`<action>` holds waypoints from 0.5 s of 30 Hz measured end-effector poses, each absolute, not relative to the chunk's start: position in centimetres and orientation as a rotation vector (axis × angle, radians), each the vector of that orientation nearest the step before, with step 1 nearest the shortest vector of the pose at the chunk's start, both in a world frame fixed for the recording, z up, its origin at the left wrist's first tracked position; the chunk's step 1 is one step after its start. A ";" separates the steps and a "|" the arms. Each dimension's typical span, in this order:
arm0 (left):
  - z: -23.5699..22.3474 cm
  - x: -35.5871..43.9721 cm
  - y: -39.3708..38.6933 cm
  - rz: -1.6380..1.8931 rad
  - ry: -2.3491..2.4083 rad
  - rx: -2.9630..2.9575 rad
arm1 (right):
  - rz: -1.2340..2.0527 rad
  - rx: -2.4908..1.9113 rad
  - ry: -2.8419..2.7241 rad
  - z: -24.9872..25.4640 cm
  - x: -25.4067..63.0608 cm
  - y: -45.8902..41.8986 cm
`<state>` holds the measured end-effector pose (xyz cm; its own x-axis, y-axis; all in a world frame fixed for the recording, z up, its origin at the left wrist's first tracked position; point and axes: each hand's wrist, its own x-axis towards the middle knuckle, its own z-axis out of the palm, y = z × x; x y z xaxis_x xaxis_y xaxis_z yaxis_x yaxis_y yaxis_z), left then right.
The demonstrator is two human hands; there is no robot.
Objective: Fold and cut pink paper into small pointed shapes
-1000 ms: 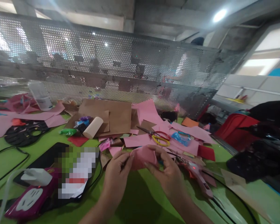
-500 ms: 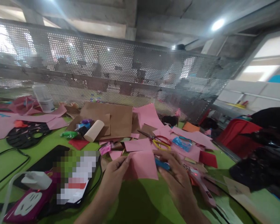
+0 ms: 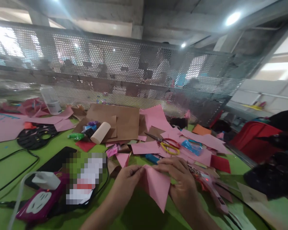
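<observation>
- Perforated metal panel [image 3: 124, 72] stands along the far edge of a green table [image 3: 144, 220], under a grey concrete ceiling with bright lamps.
- Pink sheet [image 3: 158, 188] is in hand above the middle of the table's near side; it is bent, one corner pointing down toward the near edge.
- Left hand [image 3: 127, 180] grasps this sheet, thumb and forefinger pinching its upper left corner.
- Right hand [image 3: 182, 179] lies against the sheet's right side, fingers half curled across the upper edge; I cannot tell whether it grips the paper.
- Blue stick-shaped object [image 3: 151, 158] lies just beyond the right fingertips; whether they touch it is unclear.
- Scissors [image 3: 161, 140] with one red and one yellow handle lie farther toward the far edge, among pink scraps.
- Pink glue gun [image 3: 213, 190] rests between the right hand and the table's right edge, a red light showing on it.
- Brown cardboard [image 3: 127, 121] leans near the middle of the far edge, with a cream tube [image 3: 100, 133] in front.
- Purple power strip [image 3: 38, 204] sits toward the near left corner, a white plug [image 3: 48, 180] on it.
- Clear container [image 3: 51, 102] stands tilted near the far left corner.
</observation>
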<state>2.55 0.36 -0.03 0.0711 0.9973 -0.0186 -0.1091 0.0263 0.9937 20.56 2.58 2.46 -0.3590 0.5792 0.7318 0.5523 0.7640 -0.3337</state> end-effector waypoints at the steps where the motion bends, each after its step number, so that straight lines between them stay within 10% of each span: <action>1: -0.1 2.6 0.4 1.182 1.080 1.124 | 0.009 -0.835 -2.046 2.4 20.6 2.6; 15: -0.6 3.3 0.7 1.192 0.908 0.965 | -0.240 -0.775 -2.097 2.2 20.7 2.9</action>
